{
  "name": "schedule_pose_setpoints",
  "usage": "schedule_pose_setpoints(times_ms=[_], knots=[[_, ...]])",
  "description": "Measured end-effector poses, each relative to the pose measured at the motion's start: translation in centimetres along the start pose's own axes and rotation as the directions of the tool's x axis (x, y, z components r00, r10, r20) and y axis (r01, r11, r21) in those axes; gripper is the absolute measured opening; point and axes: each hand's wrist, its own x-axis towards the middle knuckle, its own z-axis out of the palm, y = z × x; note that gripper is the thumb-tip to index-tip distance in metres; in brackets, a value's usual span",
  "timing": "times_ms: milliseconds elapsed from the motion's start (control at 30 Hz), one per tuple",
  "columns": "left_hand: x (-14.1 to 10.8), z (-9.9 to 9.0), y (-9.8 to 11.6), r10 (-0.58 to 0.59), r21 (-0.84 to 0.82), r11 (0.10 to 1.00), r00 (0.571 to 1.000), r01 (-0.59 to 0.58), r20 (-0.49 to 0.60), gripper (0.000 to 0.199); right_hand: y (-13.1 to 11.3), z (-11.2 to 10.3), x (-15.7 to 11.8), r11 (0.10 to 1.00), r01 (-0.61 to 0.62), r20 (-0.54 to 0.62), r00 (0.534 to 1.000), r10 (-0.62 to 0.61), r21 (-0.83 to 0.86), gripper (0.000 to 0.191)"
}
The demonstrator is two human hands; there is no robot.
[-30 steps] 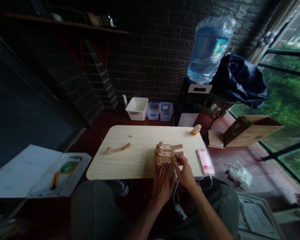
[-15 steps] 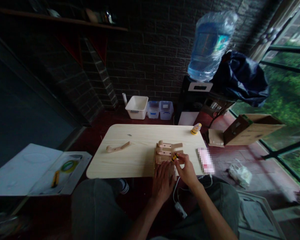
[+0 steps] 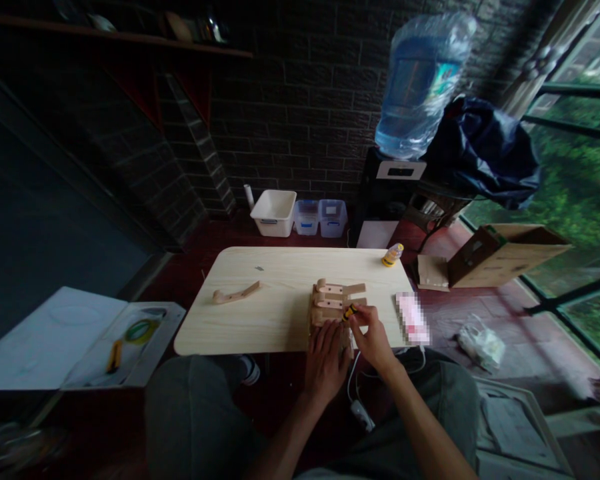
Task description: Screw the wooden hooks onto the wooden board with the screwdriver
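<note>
A wooden rack with several hook-like arms (image 3: 330,291) lies at the table's near edge, right of the middle. My left hand (image 3: 327,360) is laid over its near end, fingers stretched forward on the wood and the thumb at the side, holding it down. My right hand (image 3: 374,337) is closed around a short yellow-and-black screwdriver (image 3: 350,311), pinched between thumb and fingers. The screwdriver's tip meets the rack, but the exact contact is hidden. A loose wooden hook arm (image 3: 237,293) lies apart on the left of the table.
On the pale table (image 3: 280,260) are a small yellow-capped bottle (image 3: 393,255), a blurred pink object (image 3: 413,318) with a white cable, and a small grey piece (image 3: 259,269). An open white case (image 3: 150,347) is at left. Plastic bins (image 3: 274,213) and a water dispenser (image 3: 395,193) stand behind.
The view has shifted slightly. Both hands stay at the rack; the screwdriver in my right hand looks slightly turned.
</note>
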Motion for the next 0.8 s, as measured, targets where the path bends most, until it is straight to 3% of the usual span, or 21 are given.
schedule_pose_setpoints(times_ms=[600, 800], knots=[[-0.07, -0.12, -0.17, 0.01, -0.008, 1.0, 1.0, -0.01, 0.002, 0.063, 0.0, -0.1, 0.25, 0.999, -0.025, 0.037, 0.999, 0.024, 0.034, 0.029], [0.02, -0.27, -0.11, 0.001, -0.01, 1.0, 1.0, -0.001, 0.025, 0.062, 0.25, 0.35, 0.5, 0.998, -0.034, -0.013, 0.999, 0.035, 0.045, 0.026]])
